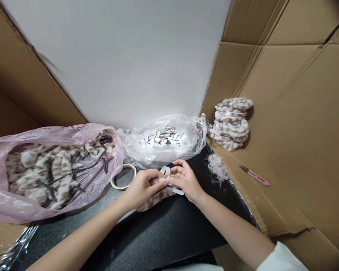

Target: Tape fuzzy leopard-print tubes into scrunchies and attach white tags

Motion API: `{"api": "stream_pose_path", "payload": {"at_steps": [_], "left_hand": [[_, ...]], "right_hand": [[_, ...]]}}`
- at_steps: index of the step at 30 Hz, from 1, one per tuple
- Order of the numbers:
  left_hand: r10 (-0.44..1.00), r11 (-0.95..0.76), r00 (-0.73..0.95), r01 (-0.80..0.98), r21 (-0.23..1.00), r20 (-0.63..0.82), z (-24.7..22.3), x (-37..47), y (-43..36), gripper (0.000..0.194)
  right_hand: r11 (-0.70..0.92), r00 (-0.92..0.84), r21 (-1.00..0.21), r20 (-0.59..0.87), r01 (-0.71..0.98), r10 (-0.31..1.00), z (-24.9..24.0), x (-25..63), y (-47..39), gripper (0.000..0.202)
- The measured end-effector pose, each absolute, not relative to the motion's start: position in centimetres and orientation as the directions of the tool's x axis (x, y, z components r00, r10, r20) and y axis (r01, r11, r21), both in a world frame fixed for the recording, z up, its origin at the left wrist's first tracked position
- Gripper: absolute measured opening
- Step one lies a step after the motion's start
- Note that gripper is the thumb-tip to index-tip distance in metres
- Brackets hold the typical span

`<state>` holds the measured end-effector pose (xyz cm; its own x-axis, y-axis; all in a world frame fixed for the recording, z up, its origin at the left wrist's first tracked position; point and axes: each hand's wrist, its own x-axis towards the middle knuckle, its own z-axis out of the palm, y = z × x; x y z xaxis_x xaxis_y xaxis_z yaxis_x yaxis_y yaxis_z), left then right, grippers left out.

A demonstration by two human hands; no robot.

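Observation:
Close together at the middle of the dark table, both my hands are closed at a fluffy brown-and-white band [156, 199]. My left hand [145, 186] grips it from the left, thumb and forefinger pinched near its upper edge. From the right, my right hand [188, 182] pinches the same spot, its fingertips meeting those of the left. A white strip [165, 170] curls up between the fingers, and a pale strip end [175, 191] sticks out below the right hand. The fingers hide how strip and band are joined.
A pink plastic bag [96, 180] with fluffy pieces and dark cords lies left, beside a tape roll [134, 171]. Behind is a clear bag [186, 148] of white strips. Rightward are stacked fluffy bands [233, 124], wispy scraps [217, 167], pink-handled snips [258, 177] and cardboard walls [299, 113].

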<state>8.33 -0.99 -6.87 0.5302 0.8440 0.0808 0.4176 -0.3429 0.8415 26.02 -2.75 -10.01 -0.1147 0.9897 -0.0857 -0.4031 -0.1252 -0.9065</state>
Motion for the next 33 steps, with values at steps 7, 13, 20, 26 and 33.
{"api": "stream_pose_path", "payload": {"at_steps": [7,13,20,26,33], "left_hand": [[0.683,-0.660,0.644,0.343,0.669,0.344,-7.1,8.7,-1.6,0.013],[0.595,-0.757,0.684,0.302,0.579,0.422,-7.5,8.6,-1.4,0.013],[0.668,-0.690,0.608,0.290,0.664,0.428,-8.1,8.9,-1.2,0.014],[0.768,-0.531,0.563,0.293,0.795,0.305,-7.7,8.8,-1.4,0.013],[0.887,-0.292,0.446,0.332,0.897,0.124,-7.8,8.8,-1.6,0.019]], "right_hand": [[-0.207,-0.064,-0.842,-0.203,-0.498,0.977,-10.0,25.9,-2.4,0.048],[-0.116,0.049,-0.861,-0.161,-0.496,0.986,-9.9,25.5,-2.9,0.046],[-0.044,0.132,-0.901,-0.111,-0.431,0.985,-10.0,25.2,-3.4,0.042],[0.050,0.155,-0.949,0.002,-0.310,0.988,-10.3,25.0,-3.6,0.038],[0.224,0.130,-0.964,0.206,-0.142,0.970,-10.3,25.2,-4.2,0.034]]}}
